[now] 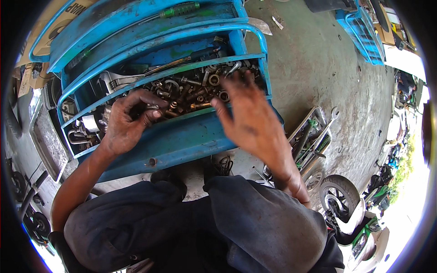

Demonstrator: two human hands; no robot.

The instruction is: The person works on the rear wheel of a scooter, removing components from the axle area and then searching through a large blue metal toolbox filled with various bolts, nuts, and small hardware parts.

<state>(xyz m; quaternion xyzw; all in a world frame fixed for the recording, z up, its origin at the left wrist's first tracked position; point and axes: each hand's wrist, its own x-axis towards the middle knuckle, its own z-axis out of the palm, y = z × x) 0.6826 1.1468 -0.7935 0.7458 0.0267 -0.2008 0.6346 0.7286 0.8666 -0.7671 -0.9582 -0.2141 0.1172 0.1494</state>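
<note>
A blue metal toolbox (182, 141) stands in front of me, its near tray full of loose bolts and nuts (193, 91). At the tray's left part, my left hand (126, 120) pinches a small metal piece (153, 107) between thumb and fingers; its exact kind is too small to tell. My right hand (250, 120) is over the right part of the tray, thumb apart and fingers stretched out, the fingertips blurred. I see nothing held in it. A large metal nut (214, 79) lies near its fingers. An adjustable wrench (119, 81) rests behind my left hand.
A green-handled screwdriver (180, 10) lies on the toolbox's upper tier. On the floor to the right is a tray of wrenches (314, 132), with a motorbike wheel (339, 193) nearer me. A blue metal rack (362, 36) stands at far right. A metal tray (48, 136) is at left.
</note>
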